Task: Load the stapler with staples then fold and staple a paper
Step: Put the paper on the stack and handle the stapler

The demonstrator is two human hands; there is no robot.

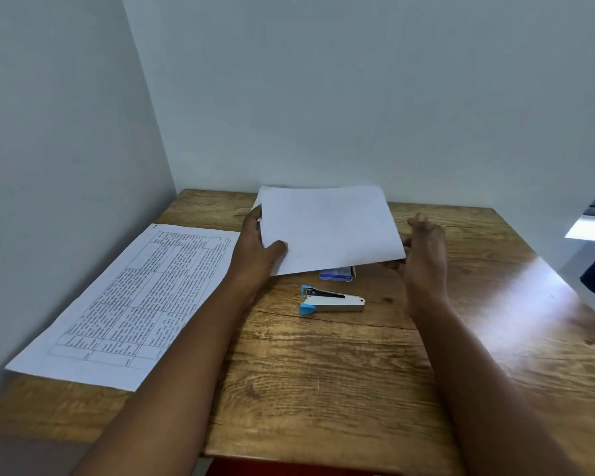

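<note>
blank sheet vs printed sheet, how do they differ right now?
The blank sheet shows no print; the printed sheet carries a table of text. The blank sheet is held up off the table by the left hand, while the printed sheet lies flat at the table's left side, untouched. The blank sheet shows smaller than the printed one. Both are white paper.

A: What carries everything before you?
B: A wooden table [358, 389] with bold grain, set into a corner where two pale walls [323, 97] meet.

A: And along its left edge?
B: You see a printed sheet [124, 304], a ruled table of text, lying flat and angled, its near corner just over the table's front edge.
</note>
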